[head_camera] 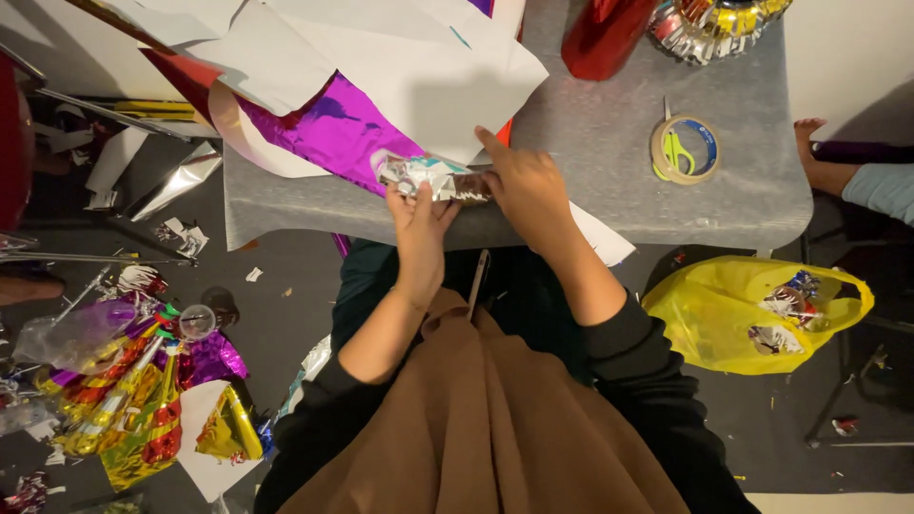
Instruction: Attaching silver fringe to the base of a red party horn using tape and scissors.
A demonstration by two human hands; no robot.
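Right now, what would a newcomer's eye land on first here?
Both hands, left hand and right hand, grip a crumpled foil roll at the grey table edge. Behind it lies a magenta foil sheet; a yellow plastic bag sits on the floor to the right.

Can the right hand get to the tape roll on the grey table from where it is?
Probably yes. The right hand is busy gripping the foil roll, but the tape roll lies to its right on bare grey table, with nothing between them.

Craft workshop: foil sheets (333, 128); tape roll (685, 149)
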